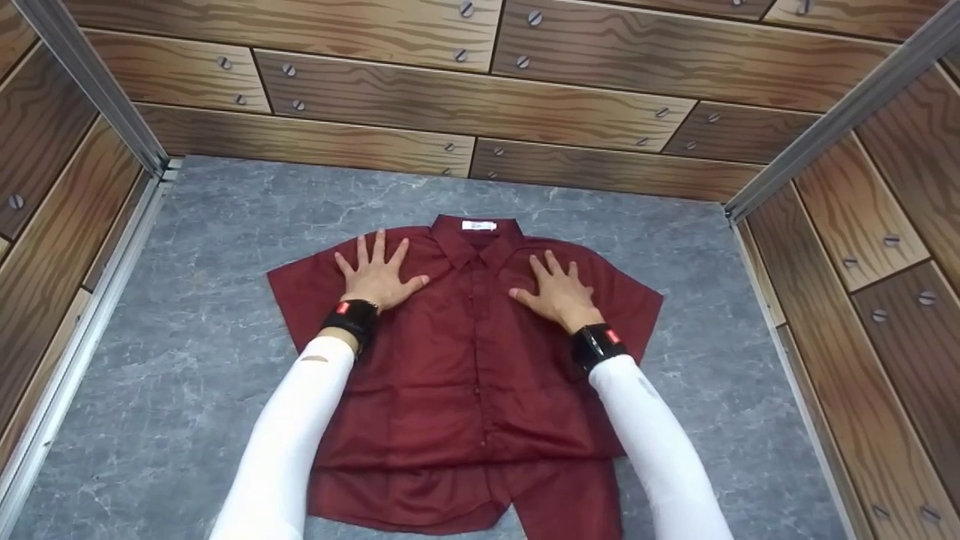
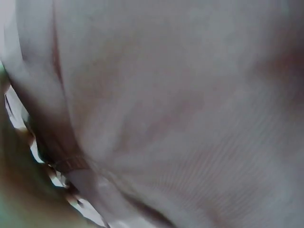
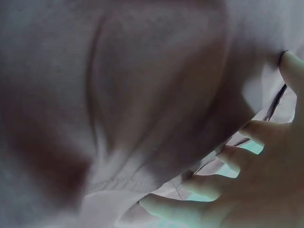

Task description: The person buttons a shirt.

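Observation:
A dark red short-sleeved shirt [image 1: 435,352] lies front up on the grey surface, its collar with a white label at the far end. My left hand [image 1: 376,281] rests flat on the shirt's left chest near the shoulder, fingers spread. On the opposite chest, my right hand [image 1: 561,294] presses down with fingers spread and thumb toward the button line. Close-up fabric of the shirt [image 2: 171,114] fills most of the left wrist view, with a blurred edge of the hand at lower left. In the right wrist view, the fingertips [image 3: 204,185] touch the cloth.
Wood-patterned panels [image 1: 420,97] wall in the back and both sides, joined by metal corner rails [image 1: 832,127]. The grey marbled surface [image 1: 195,360] extends around the shirt. Near the front, the hem is uneven, with a lower flap [image 1: 570,495] reaching the frame's bottom edge.

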`<state>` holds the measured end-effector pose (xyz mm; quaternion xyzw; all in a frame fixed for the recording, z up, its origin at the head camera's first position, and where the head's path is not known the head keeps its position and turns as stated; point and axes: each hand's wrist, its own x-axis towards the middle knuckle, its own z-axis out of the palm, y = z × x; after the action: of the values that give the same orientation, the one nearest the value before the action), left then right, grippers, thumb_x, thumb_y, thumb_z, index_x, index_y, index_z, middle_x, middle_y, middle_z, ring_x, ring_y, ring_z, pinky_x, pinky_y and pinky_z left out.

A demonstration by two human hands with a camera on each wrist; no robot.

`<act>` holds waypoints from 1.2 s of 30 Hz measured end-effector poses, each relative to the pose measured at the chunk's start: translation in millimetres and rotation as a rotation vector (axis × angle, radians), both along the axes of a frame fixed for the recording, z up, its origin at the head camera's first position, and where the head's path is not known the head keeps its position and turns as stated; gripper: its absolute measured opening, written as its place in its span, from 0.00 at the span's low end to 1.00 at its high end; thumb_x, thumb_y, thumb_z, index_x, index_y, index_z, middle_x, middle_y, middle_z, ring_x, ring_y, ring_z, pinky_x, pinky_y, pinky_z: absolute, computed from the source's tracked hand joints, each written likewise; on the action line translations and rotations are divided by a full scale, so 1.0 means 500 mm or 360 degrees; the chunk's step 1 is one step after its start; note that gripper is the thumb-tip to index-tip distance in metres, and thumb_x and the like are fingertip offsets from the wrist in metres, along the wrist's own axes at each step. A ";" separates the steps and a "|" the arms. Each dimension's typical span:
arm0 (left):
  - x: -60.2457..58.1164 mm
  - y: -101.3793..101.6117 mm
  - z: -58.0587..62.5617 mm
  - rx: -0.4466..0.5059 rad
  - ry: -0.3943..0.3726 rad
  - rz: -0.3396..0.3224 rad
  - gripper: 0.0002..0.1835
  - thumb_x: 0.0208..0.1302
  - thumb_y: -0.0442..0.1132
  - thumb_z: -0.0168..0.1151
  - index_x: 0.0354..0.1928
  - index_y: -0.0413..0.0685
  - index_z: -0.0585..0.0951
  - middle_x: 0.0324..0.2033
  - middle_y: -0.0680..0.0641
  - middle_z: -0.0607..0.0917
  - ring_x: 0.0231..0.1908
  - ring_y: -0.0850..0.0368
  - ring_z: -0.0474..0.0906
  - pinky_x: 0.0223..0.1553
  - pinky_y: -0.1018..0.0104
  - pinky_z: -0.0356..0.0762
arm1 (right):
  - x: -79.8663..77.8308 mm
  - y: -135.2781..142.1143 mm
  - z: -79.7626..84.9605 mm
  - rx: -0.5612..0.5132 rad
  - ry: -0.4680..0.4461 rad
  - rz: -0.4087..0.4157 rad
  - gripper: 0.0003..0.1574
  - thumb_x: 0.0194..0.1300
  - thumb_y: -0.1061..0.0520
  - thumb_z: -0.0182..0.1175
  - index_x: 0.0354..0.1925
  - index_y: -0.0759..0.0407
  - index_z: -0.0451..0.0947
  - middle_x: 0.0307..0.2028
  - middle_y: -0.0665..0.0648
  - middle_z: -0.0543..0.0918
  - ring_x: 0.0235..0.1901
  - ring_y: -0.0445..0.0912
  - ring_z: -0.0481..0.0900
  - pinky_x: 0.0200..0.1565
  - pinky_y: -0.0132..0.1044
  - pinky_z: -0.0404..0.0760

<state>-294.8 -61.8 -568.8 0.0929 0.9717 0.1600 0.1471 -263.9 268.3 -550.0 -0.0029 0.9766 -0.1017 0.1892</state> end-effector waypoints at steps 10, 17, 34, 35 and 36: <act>0.053 0.013 0.007 0.0084 0.0087 -0.0139 0.46 0.69 0.73 0.51 0.83 0.62 0.55 0.82 0.37 0.44 0.79 0.30 0.33 0.66 0.19 0.29 | 0.016 0.014 0.022 -0.0057 0.0044 -0.0051 0.58 0.70 0.22 0.50 0.83 0.50 0.47 0.82 0.64 0.39 0.77 0.74 0.36 0.62 0.84 0.49; 0.063 -0.035 0.000 0.0091 0.0018 -0.0040 0.48 0.68 0.75 0.50 0.83 0.64 0.52 0.82 0.38 0.38 0.78 0.28 0.27 0.61 0.15 0.26 | 0.047 0.079 0.025 -0.0028 0.0034 -0.0199 0.66 0.67 0.19 0.49 0.84 0.54 0.42 0.81 0.69 0.35 0.75 0.79 0.33 0.57 0.87 0.47; 0.065 -0.004 0.006 0.0131 0.0415 -0.0145 0.34 0.71 0.56 0.64 0.76 0.57 0.71 0.79 0.35 0.55 0.78 0.29 0.44 0.66 0.18 0.37 | 0.034 0.044 0.022 -0.0067 0.0357 -0.0065 0.53 0.71 0.31 0.58 0.81 0.53 0.54 0.80 0.67 0.53 0.77 0.71 0.49 0.66 0.79 0.50; 0.064 0.008 0.008 0.0172 0.0492 -0.0191 0.30 0.71 0.52 0.65 0.72 0.55 0.75 0.77 0.35 0.60 0.77 0.30 0.49 0.67 0.19 0.40 | 0.033 0.030 0.024 -0.0065 0.0420 -0.0032 0.50 0.71 0.33 0.59 0.80 0.53 0.58 0.79 0.67 0.56 0.76 0.69 0.54 0.66 0.77 0.54; 0.062 0.021 0.009 0.0204 0.0559 -0.0237 0.27 0.71 0.50 0.66 0.69 0.54 0.78 0.75 0.36 0.65 0.76 0.32 0.53 0.67 0.21 0.44 | 0.032 0.016 0.025 -0.0070 0.0479 0.0000 0.47 0.71 0.35 0.59 0.78 0.54 0.62 0.77 0.66 0.60 0.74 0.68 0.58 0.65 0.75 0.58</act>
<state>-263.7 -51.2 -564.1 0.2001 0.9607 0.1914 -0.0194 -248.2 276.1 -537.3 -0.0222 0.9915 -0.1216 0.0407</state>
